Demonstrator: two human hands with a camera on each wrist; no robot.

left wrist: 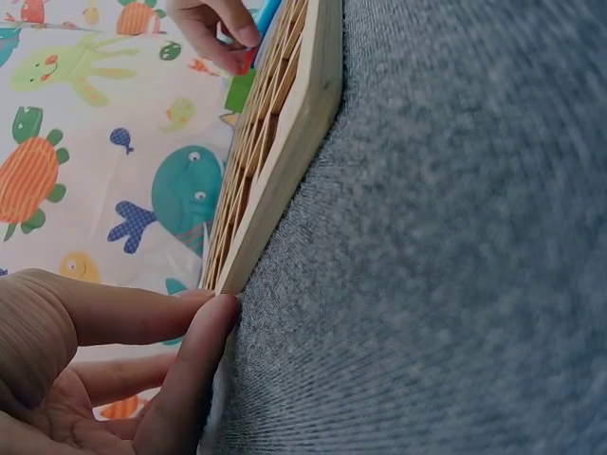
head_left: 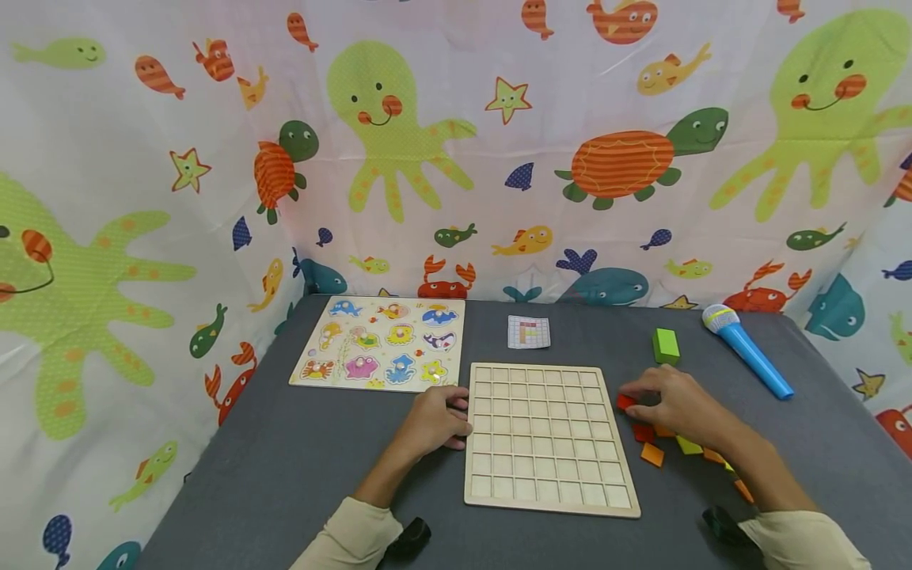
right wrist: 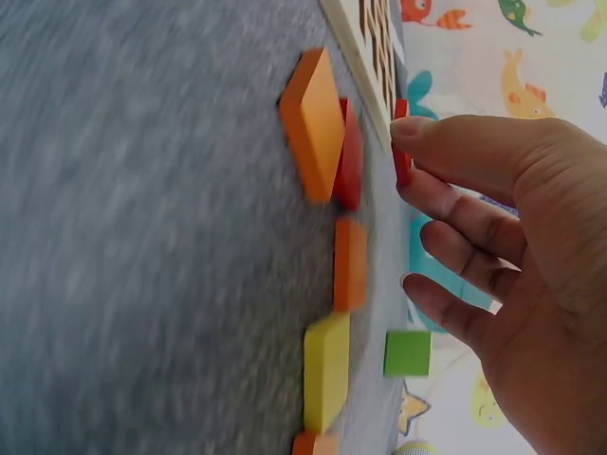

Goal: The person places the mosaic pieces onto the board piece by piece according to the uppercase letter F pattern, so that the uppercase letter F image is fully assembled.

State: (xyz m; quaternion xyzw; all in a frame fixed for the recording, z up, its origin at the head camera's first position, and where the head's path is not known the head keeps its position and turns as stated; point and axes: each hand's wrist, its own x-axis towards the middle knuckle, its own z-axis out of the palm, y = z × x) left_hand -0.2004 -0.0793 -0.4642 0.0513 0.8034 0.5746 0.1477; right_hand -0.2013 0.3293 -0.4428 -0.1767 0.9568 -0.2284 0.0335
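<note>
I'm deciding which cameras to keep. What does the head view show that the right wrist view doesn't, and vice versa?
Only the head view: the left hand at the edge of the wooden grid board, that board in full, the sea-animal puzzle board and the small pattern card.

Only the right wrist view: the palm side of the right hand.

Both: that hand pinching a red tile, orange tiles, a yellow tile, the green block, part of the grid board, and the sea-animal curtain.
</note>
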